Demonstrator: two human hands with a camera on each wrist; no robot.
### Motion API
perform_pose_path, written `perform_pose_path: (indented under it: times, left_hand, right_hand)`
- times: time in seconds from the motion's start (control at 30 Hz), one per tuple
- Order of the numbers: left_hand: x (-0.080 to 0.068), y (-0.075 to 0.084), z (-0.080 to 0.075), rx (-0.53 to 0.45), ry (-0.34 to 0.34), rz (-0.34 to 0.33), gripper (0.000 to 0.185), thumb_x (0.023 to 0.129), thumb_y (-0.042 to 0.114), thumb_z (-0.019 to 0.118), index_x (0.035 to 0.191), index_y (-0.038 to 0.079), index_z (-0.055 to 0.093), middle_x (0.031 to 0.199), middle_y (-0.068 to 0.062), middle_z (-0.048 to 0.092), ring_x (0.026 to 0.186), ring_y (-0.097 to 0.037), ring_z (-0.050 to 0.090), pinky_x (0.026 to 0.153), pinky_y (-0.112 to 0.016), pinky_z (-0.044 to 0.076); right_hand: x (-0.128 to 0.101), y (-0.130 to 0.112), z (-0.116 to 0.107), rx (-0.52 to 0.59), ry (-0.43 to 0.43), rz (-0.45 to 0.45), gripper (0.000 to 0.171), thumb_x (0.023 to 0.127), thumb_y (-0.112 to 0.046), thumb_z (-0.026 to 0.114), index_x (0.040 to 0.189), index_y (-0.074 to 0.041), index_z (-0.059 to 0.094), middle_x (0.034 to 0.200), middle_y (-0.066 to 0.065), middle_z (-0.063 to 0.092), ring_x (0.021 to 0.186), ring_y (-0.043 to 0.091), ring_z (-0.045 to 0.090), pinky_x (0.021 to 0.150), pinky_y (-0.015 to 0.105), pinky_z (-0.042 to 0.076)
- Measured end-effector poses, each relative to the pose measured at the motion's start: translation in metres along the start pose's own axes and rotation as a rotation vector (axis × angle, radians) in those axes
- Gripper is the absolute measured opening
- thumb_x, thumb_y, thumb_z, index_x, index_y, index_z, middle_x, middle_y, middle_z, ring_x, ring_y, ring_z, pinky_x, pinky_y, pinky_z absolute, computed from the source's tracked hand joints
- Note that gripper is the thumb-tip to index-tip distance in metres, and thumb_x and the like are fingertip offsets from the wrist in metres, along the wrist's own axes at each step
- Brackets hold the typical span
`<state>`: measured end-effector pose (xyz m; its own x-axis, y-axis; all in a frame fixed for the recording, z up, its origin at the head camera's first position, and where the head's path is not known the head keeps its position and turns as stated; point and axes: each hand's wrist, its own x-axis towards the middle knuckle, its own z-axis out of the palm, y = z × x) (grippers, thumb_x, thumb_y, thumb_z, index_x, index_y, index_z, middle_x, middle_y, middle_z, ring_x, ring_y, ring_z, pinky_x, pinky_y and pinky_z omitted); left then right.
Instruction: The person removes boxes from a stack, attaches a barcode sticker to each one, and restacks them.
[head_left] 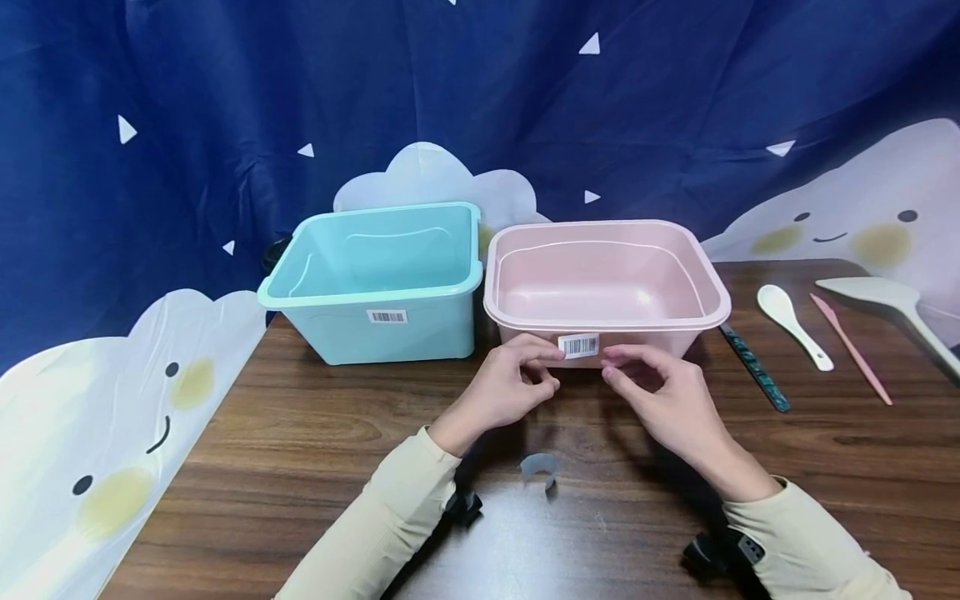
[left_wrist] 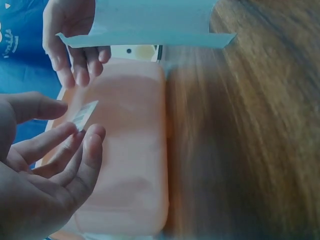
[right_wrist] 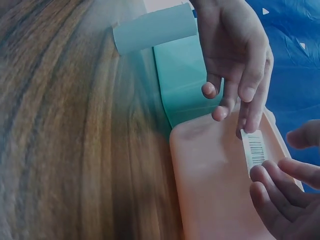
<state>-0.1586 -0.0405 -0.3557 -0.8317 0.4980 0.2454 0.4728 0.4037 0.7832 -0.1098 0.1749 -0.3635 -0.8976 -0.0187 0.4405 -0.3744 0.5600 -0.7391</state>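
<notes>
Both hands [head_left: 585, 387], fingertips pinching barcode label [head_left: 578, 345] on pink tub [head_left: 716, 287] front edge.

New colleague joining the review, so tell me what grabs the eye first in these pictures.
The pink tub at the table's middle draws the eye, with both hands at the barcode label on its near wall: the left hand at the label's left end, the right hand at its right. Beside it on the left stands a teal tub with its own label, and pale utensils lie at the far right.
</notes>
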Motion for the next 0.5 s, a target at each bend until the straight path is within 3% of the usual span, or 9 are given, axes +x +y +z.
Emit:
perform_pose_path:
  times: [0.3, 0.5]
  left_hand:
    - [-0.001, 0.004, 0.001, 0.009, 0.004, -0.032, 0.038, 0.085, -0.002, 0.073, 0.123, -0.002, 0.069, 0.127, -0.011, 0.064, 0.081, -0.012, 0.068, 0.066, -0.013, 0.051]
    - [-0.001, 0.004, 0.002, 0.059, 0.015, -0.016, 0.04, 0.085, 0.0, 0.074, 0.124, -0.003, 0.068, 0.125, -0.012, 0.064, 0.078, -0.011, 0.068, 0.066, -0.012, 0.049]
  right_hand:
    - [-0.003, 0.001, 0.009, 0.075, -0.11, -0.101, 0.04, 0.088, 0.0, 0.074, 0.126, -0.001, 0.067, 0.12, 0.015, 0.07, 0.099, 0.003, 0.066, 0.085, 0.012, 0.053]
    - [-0.004, 0.002, 0.012, 0.113, -0.122, -0.171, 0.049, 0.084, 0.005, 0.076, 0.132, 0.001, 0.063, 0.134, 0.017, 0.064, 0.115, -0.008, 0.056, 0.09, 0.011, 0.051]
